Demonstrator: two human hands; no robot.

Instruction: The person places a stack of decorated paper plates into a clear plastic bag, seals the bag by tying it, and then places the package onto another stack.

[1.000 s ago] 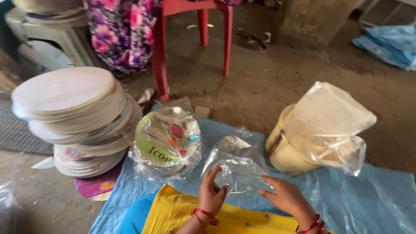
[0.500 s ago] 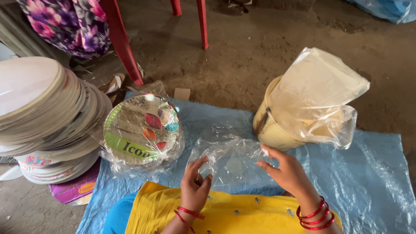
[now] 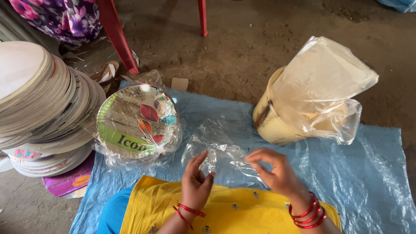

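Your left hand (image 3: pixel 196 184) and right hand (image 3: pixel 273 171) both pinch the same clear plastic bag (image 3: pixel 216 158), which lies crumpled on the blue plastic sheet (image 3: pixel 368 182) just beyond your fingertips and above the yellow cloth (image 3: pixel 225 212) over your lap. The left thumb and forefinger are closed on the bag's near left edge, and the right fingertips are bunched together on its right edge, so both grips are clamped on thin film rather than spread flat. To work the bag well, keep each pinch on a single layer, near the rim, and draw the two hands gently apart so the mouth opens instead of stretching (thin film like this tends to cling to itself, so a small rub between thumb and forefinger should help the layers part). Just past your left fingers, to their outer side, sits the wrapped pack of printed plates (image 3: pixel 136 123), and farther that way the tall stack of paper plates (image 3: pixel 39 99) leans a little. Beyond your right fingers rests the cream-coloured bundle in a plastic bag (image 3: pixel 312 95), apart from your hand. Keep the film low over the sheet so it does not catch on your red bangles (image 3: pixel 308 212).
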